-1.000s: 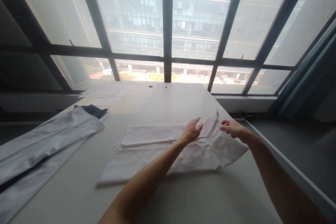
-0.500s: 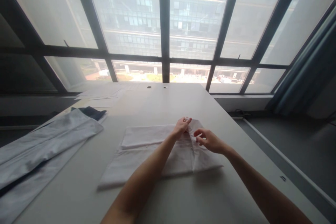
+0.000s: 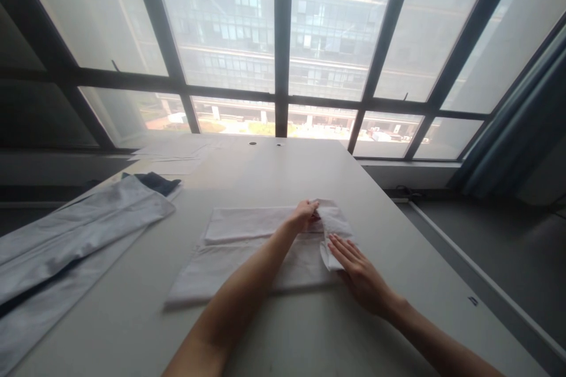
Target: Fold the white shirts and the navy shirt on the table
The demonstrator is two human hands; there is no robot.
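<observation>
At the far left, a pale garment lies slantwise along the desk, with a dark piece of cloth showing at its far end. Beyond it, loose papers are spread near the window.

Toward the middle lies the white cloth, flat on the desk in front of the person, its long axis running left to right across the view. A lengthwise edge shows along it, and its left part is free of both hands. The left forearm crosses over its near edge.

The left hand is at the far side of the cloth's right end. Its grip looks pinched together, thumb and fingers on the far corner of the turned-over flap; how much fabric sits between them is hard to tell.

That flap is the key relation: it runs from far to near, crosswise to the long axis, with the left hand at its far end and the right hand at its near end. The right grip is not clamped: the fingers lie extended, side by side, over the flap from the right, fingertips pointing inward along the cloth.

Farther right hangs a blue-grey curtain.
</observation>
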